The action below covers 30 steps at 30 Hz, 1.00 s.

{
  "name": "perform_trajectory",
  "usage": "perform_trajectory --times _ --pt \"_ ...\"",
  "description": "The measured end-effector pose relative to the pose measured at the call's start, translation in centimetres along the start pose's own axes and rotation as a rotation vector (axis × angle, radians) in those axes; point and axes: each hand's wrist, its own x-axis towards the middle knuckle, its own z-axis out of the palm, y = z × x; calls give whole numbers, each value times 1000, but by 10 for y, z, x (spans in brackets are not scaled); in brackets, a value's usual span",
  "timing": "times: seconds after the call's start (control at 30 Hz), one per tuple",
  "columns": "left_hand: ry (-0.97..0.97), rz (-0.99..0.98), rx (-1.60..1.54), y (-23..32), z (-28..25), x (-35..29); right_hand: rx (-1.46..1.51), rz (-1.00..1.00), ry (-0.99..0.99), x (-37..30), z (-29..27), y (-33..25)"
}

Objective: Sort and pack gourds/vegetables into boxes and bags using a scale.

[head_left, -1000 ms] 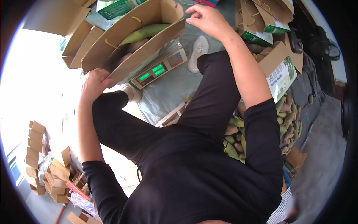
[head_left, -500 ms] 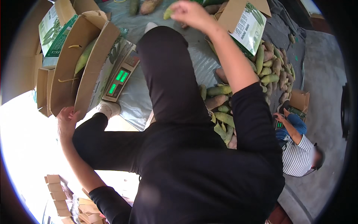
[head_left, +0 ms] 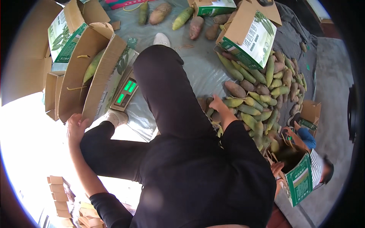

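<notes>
My left hand (head_left: 76, 127) grips the near edge of a tall open cardboard box (head_left: 108, 62), fingers curled over the cardboard. Inside that box lies a long green radish (head_left: 93, 68), and the box rests on a scale (head_left: 124, 95) with lit green displays. To the right of my knee, my right hand (head_left: 220, 104) is low at the left side of a pile of green and reddish-brown radishes (head_left: 249, 109). Its fingers are partly hidden among them, so whether it holds one does not show. Another green radish (head_left: 183, 18) lies alone on the plastic sheet ahead.
Further radishes, such as a brown one (head_left: 160, 13), lie on the plastic sheet (head_left: 138, 38). A white-and-green carton (head_left: 249, 36) stands beyond the pile, another (head_left: 66, 34) at far left. At lower right, another person's hand (head_left: 277, 169) holds an open box (head_left: 300, 178); someone in stripes (head_left: 317, 167) is behind it.
My right hand has let go of a green radish on the sheet ahead and come back to the pile. Another person's box has entered at lower right. My left hand stays on the box edge.
</notes>
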Motion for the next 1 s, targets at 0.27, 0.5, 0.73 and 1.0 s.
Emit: perform_trajectory --times 0.27,0.5,0.73,1.0 --pt "24 28 14 2 4 7 -366 2 -9 5 17 -21" --pt "10 3 31 -14 3 -4 -265 -218 -135 -28 -16 -78" --pt "-3 26 42 -4 -1 -1 -27 -547 371 -35 -105 -133" --pt "26 50 59 -15 4 -5 698 -838 451 -97 -232 -301"
